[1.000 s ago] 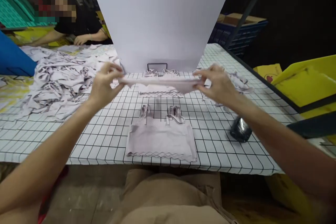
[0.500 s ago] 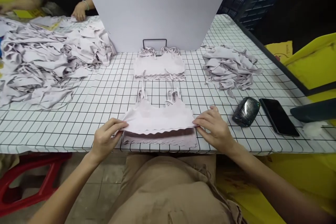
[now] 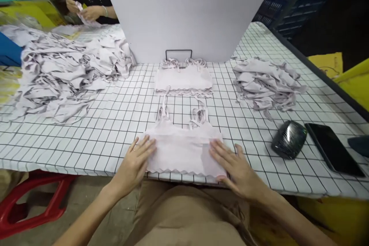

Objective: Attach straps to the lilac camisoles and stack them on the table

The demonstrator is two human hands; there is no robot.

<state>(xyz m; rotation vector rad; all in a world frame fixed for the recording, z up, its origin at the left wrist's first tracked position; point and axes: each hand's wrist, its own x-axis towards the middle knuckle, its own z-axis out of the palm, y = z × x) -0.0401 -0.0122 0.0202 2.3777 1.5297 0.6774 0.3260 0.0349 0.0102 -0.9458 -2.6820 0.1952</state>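
Flat at the table's front edge lies a pale pink camisole top [image 3: 180,153] with a wavy hem toward me and its thin straps stretched away. My left hand [image 3: 133,163] rests on its left side, fingers outstretched. On the right side my right hand [image 3: 238,167] presses flat, fingers spread, the thumb near the hem corner. Neither hand grips the cloth. Just beyond the straps sits a neat stack of like tops [image 3: 183,78], their straps curled at the far end.
A large heap of pale garments [image 3: 69,69] fills the left, a smaller pile [image 3: 265,82] the right. A black plastic-wrapped item [image 3: 290,139] lies beside a phone [image 3: 334,148]. Behind the stack stands a grey-white panel [image 3: 184,15]. A co-worker's hands [image 3: 90,12] handle cloth. A red stool [image 3: 37,203] stands below.
Both hands have let go of the top's hem edge and now lie flat on it. The hem has come down over the lower layer. The co-worker's hands have lifted some cloth.
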